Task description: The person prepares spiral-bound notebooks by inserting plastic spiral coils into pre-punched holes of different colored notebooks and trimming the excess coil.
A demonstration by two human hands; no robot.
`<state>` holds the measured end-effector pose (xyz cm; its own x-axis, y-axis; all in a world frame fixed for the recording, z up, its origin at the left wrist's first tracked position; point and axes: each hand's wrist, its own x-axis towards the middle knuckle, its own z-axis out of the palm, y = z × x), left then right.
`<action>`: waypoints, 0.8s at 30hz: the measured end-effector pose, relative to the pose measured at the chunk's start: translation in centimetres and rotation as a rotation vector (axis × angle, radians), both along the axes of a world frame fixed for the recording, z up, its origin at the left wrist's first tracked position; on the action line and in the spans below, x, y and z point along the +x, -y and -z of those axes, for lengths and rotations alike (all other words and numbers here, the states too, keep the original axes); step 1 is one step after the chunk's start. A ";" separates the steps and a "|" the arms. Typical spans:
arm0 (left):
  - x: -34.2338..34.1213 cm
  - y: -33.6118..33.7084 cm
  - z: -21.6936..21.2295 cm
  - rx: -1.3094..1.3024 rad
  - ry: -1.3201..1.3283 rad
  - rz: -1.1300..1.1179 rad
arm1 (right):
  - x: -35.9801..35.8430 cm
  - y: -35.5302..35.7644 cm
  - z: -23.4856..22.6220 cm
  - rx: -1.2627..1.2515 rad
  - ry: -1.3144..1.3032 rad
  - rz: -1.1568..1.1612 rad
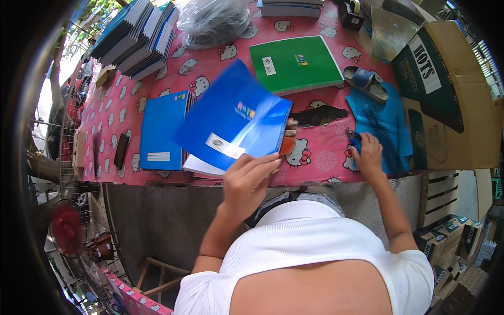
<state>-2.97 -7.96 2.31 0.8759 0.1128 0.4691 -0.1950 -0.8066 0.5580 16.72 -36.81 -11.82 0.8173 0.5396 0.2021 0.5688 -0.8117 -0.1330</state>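
The left hand (244, 181) has its thumb and fingers pressed together on the lower right corner of a blue notebook (231, 123), which is lifted and tilted above the table, its bound edge toward the right. The right hand (371, 153) has its fingers curled around blue-handled pliers (355, 139); whether the pliers' jaws are apart I cannot tell. Beside that hand lie light blue sheets (401, 134) with a dark coil (379, 128) across them.

Underneath is a table in a pink cloth (326, 140) printed with white cats, torn into a dark patch (321, 115) between the hands. A green notebook (294, 65) lies flat beyond, and a second blue notebook (161, 131) lies left of the lifted one. At the far left, many more stand in a slanted stack (137, 39), near a crumpled clear plastic bag (214, 23).

A large cardboard box (470, 84) rises at the table's right; its inside is hidden. Smaller boxes (446, 244) are piled below it, and a red fan (68, 228) stands at the lower left by wire mesh.

The table's near edge runs just before the person's waist. Bare cloth stretches between the hands, and grey floor shows below.
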 end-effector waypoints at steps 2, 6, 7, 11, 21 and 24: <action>0.5 1.9 1.2 -0.169 0.099 -0.141 | -0.3 -0.9 -2.5 0.008 -0.110 0.024; -0.1 2.1 3.3 -0.394 0.185 -0.234 | -6.4 -6.3 -11.8 0.505 -0.507 -0.464; -0.1 2.0 3.4 -0.318 0.216 -0.209 | -7.6 -7.6 -13.2 0.537 -0.479 -0.550; 0.1 1.8 2.9 -0.246 0.241 -0.163 | -8.8 -9.8 -14.1 0.520 -0.394 -0.636; 0.2 1.3 2.7 -0.250 0.315 -0.185 | -6.8 -9.9 -12.3 0.762 -1.762 -0.308; 0.7 0.2 1.7 -0.151 0.370 -0.139 | -6.7 -10.7 -12.2 0.936 -2.172 -0.198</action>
